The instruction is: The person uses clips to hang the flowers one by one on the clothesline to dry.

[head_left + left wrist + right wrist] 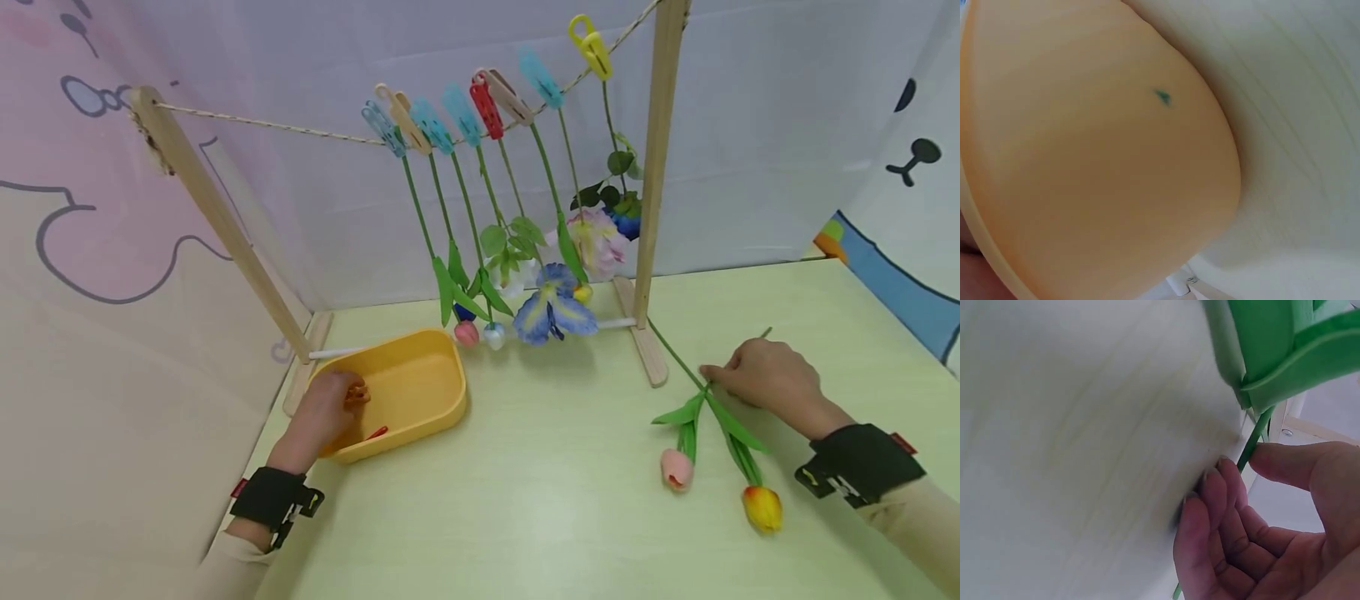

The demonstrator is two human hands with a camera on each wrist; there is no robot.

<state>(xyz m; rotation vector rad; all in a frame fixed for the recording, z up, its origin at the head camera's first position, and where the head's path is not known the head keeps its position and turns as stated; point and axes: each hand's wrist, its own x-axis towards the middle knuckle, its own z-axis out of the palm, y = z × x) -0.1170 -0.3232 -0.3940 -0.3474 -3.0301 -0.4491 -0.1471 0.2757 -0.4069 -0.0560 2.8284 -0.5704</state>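
Inside the yellow basin [427, 392], my left hand [324, 410] pinches an orange-brown clothespin [358, 393]. In the left wrist view the basin's outer wall [1110, 156] hides most of that hand. A small red piece [377, 432] lies near the hand on the basin floor. Over on the right, my right hand [772, 383] pinches a green stem [1254, 439] between thumb and fingertips, low over the table. This stem appears to belong to the pink tulip [677, 469]. A yellow-orange tulip [762, 509] lies beside it, its stem crossing the first.
A wooden frame [654, 167] carries a rope [262, 122] behind the basin. Several clothespins, among them a yellow one [592, 50], hang artificial flowers upside down from it, including a blue iris [553, 304]. The frame's foot [647, 354] stands left of the tulips.
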